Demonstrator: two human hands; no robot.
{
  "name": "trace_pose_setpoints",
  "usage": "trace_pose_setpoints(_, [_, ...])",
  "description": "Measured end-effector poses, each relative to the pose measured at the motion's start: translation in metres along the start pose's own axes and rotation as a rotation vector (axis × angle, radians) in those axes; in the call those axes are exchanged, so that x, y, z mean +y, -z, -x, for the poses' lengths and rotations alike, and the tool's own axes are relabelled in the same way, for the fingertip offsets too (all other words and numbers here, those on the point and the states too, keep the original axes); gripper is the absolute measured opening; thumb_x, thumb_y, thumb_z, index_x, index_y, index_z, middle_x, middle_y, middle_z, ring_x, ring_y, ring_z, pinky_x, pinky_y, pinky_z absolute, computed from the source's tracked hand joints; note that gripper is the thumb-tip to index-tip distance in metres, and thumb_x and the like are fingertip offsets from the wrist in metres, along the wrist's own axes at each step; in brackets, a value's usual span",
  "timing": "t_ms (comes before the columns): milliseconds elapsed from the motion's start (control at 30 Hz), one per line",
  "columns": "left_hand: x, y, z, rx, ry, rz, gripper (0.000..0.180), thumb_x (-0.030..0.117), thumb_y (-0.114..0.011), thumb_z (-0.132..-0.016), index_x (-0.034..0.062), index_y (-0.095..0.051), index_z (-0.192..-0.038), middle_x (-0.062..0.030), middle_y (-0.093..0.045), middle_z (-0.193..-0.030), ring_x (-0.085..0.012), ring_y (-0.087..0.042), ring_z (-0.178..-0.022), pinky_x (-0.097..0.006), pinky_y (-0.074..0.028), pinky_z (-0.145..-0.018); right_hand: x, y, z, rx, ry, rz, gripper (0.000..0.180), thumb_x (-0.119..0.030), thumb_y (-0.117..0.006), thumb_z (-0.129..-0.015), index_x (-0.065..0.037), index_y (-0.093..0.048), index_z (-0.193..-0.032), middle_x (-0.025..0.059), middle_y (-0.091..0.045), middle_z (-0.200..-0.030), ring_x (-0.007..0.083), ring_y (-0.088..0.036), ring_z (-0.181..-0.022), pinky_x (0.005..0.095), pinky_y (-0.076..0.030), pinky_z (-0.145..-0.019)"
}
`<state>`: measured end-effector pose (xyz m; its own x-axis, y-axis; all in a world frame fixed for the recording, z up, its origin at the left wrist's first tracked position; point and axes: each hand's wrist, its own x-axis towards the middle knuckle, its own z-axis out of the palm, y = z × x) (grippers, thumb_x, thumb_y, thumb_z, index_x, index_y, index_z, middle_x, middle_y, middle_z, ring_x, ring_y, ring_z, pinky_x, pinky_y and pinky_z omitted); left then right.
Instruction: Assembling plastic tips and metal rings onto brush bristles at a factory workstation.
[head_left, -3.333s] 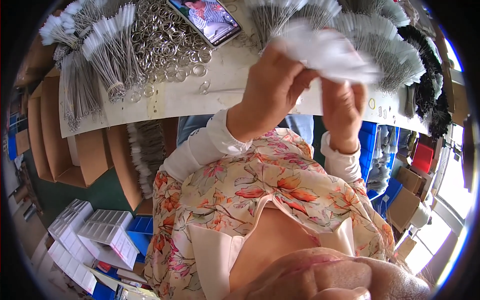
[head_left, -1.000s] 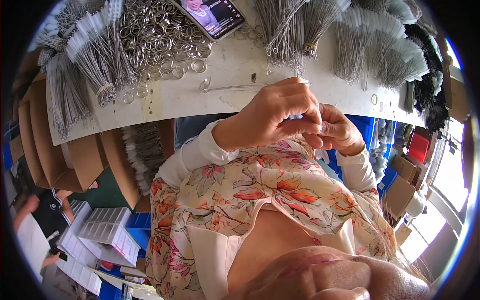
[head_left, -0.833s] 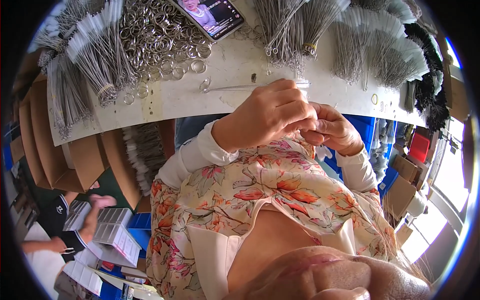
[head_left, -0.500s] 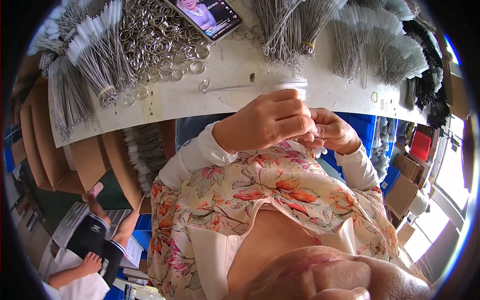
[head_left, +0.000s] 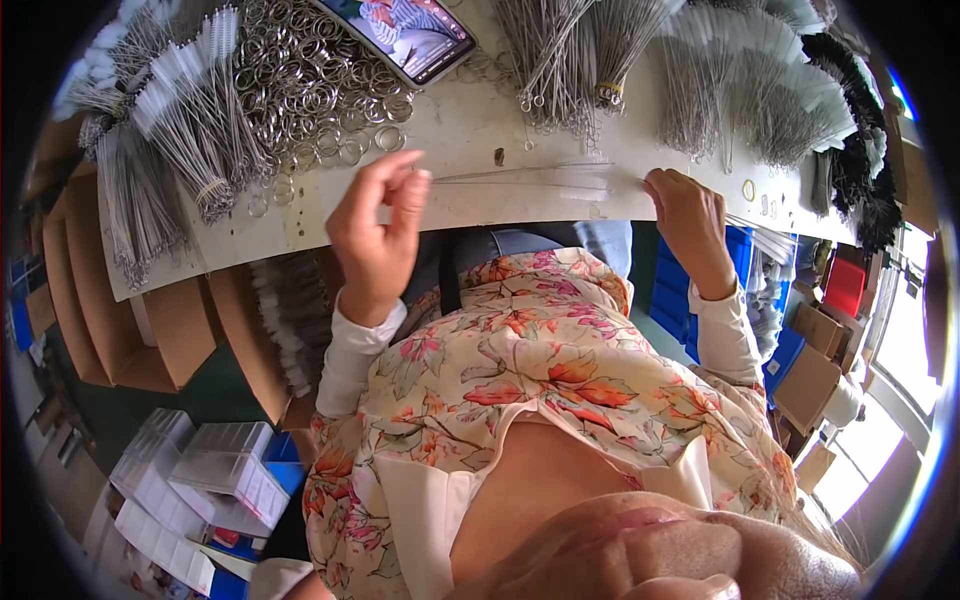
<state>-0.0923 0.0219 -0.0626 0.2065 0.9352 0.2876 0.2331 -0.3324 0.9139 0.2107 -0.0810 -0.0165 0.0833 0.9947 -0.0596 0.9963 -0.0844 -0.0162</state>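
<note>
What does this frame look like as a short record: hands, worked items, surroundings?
Left hand: by the brushes' left end; grip unclear
Right hand: fingers curled, beyond the brushes' right end; grip unclear
Nearest items: thin wire brushes lying on the pale table, blurred
Far left: bundled brushes, loose metal rings
Far middle: phone, screen lit
Far right: black-bristled brushes
</note>
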Motion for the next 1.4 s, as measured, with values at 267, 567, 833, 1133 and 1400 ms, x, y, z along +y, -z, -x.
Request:
trace_pose_setpoints(267, [0.004,0.014,0.013,0.004,0.008,-0.052,0.019,0.009,-0.064,-0.085,0.0003,-0.061,-0.102,-0.0024,-0.059,-0.072,-0.0067,-0.054,-0.061,-0.02,-0.044,-0.054,0.003,0.011,-0.002,-0.157,-0.141,-0.772,0.01,-0.007,-0.059,-0.085,-0.002,-0.063,-0.093,0.006,-0.063,-0.074,0.0122,-0.06,-0.065,0.0252,-0.046,-0.059])
trace_pose_setpoints(567, [0.045,-0.028,-0.005,-0.485,-0.527,0.192,0.037,0.015,-0.076,-0.069,0.0076,-0.062,-0.102,-0.0073,-0.059,-0.087,-0.0206,-0.059,-0.069,-0.03,-0.049,-0.057,-0.069,0.023,-0.017,-0.797,0.013,-1.531,0.016,-0.016,-0.058,-0.091,0.0,-0.058,-0.09,0.0013,-0.06,-0.074,0.0046,-0.052,-0.063,0.0182,-0.041,-0.055])
trace_pose_setpoints(833, [0.046,-0.035,-0.003,-0.497,-0.595,0.276,0.027,0.008,-0.075,-0.07,0.0045,-0.06,-0.093,-0.0068,-0.059,-0.083,-0.0191,-0.059,-0.068,-0.03,-0.049,-0.055,-0.059,0.021,-0.019,-1.071,0.008,-1.678,0.021,-0.021,-0.055,-0.093,-0.001,-0.055,-0.09,0.0017,-0.058,-0.073,0.0045,-0.048,-0.059,0.0181,-0.038,-0.051])
trace_pose_setpoints(1133, [0.042,-0.036,-0.003,-0.53,-0.601,0.367,0.03,0.006,-0.076,-0.067,0.0028,-0.06,-0.091,-0.0074,-0.059,-0.082,-0.0219,-0.06,-0.069,-0.03,-0.049,-0.056,-0.058,0.018,-0.014,-1.199,-0.054,-1.85,0.019,-0.02,-0.052,-0.094,-0.001,-0.054,-0.093,-0.0026,-0.047,-0.066,0.0031,-0.034,-0.054,0.0175,-0.023,-0.045])
trace_pose_setpoints(1400, [0.041,-0.036,-0.014,-0.475,-0.722,0.154,0.032,0.013,-0.074,-0.073,0.0033,-0.062,-0.101,-0.0082,-0.061,-0.089,-0.0213,-0.059,-0.075,-0.029,-0.05,-0.061,-0.043,0.028,-0.014,-0.878,-0.069,-1.575,0.018,-0.015,-0.054,-0.092,0.002,-0.059,-0.095,0.0007,-0.056,-0.069,0.005,-0.048,-0.056,0.0183,-0.037,-0.048])
